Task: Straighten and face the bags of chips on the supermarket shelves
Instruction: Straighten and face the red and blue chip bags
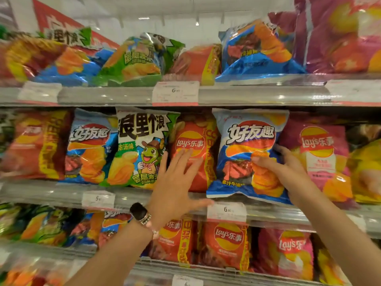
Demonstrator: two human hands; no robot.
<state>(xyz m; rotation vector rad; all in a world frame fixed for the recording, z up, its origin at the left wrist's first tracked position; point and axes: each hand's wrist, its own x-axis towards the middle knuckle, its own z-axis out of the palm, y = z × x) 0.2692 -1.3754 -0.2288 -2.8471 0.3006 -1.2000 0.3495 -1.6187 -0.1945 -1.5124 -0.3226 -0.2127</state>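
Supermarket aisle, three shelves of chip bags filling view, middle shelf (61,193) at hand level. I'm working blue bag (247,153) there, sitting between red Lay's bag (193,153) and pink bag (317,159). Right hand (288,170) gripping blue bag's right edge, thumb across front, other fingers tucked behind. Bag standing upright but bottom kicking out over shelf lip, tilting slightly. Left hand (177,182) hovering flat against red bag, fingers spread, holding nothing. Right hand is nearer one, so guessing it's pushing bag back square.
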